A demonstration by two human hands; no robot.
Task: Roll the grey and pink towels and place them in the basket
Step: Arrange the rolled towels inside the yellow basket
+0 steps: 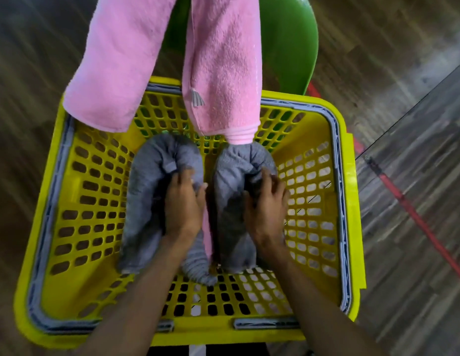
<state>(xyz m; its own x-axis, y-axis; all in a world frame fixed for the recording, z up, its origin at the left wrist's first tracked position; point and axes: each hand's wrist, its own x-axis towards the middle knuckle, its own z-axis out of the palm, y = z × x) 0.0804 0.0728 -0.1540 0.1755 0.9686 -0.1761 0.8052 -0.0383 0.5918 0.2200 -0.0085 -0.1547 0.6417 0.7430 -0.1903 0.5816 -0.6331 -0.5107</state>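
A wood floor [416, 124] lies under a yellow basket [349, 227]; two pink towels [223, 73] hang over its far rim from a green chair [288, 47]; two rolled grey towels [144, 201] lie inside, side by side; the left hand [183, 204] grips one, the right hand [266, 206] the other.

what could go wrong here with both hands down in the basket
The grey towels look loosely bunched under the left hand and right hand, so they may unroll on release. The pink towels hang unrolled over the basket rim and could slide in on top.
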